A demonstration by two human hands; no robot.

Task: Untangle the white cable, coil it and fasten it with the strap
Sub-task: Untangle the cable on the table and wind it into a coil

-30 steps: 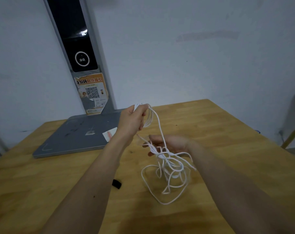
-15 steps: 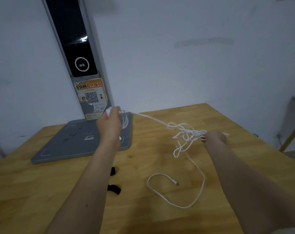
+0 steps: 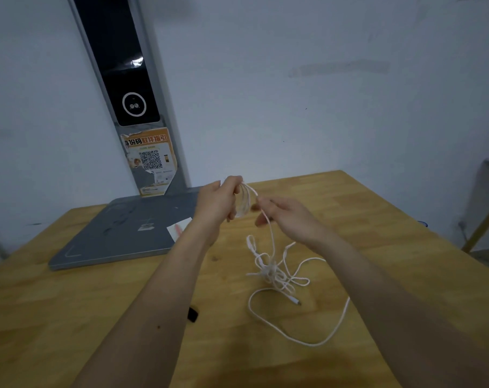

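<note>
Head view: left hand [image 3: 216,201] grips several finished loops; right hand [image 3: 286,217] pinches the white cable [image 3: 277,275] running down.
Its tangle lies on the table [image 3: 69,317]; pulling could tighten that knot.

Matt wooden table [image 3: 349,208], smooth white cable [image 3: 271,275], grey metal-looking base [image 3: 120,233].

one white cable [image 3: 271,271], one black strap [image 3: 192,314] — two hands

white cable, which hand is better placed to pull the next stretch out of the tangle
Probably the right hand. The white cable runs through its fingers straight down to the tangle on the table, while the left hand grips the finished loops.
</note>
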